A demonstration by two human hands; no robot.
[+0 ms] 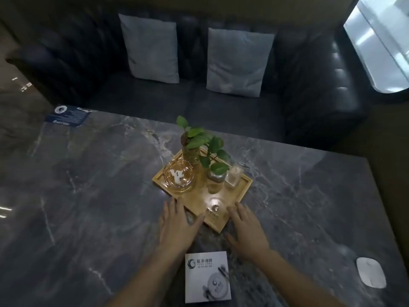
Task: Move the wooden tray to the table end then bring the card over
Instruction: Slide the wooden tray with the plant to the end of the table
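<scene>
A square wooden tray [238, 196] sits turned like a diamond in the middle of the dark marble table [88, 185]. It carries a glass ashtray [179, 176], two small potted plants [194, 140] and a small glass jar [233, 177]. My left hand [177, 227] lies flat with fingers spread at the tray's near-left edge, the thumb touching the rim. At the near-right edge my right hand [245, 231] is spread the same way. Neither hand grips anything. A white card [207, 276] with a logo and a plate picture lies on the table between my forearms.
A white oval device [370, 274] lies at the table's right side. A dark blue leaflet [68, 117] rests at the far left corner. Behind the table stands a dark sofa [321, 107] with two grey cushions [152, 47].
</scene>
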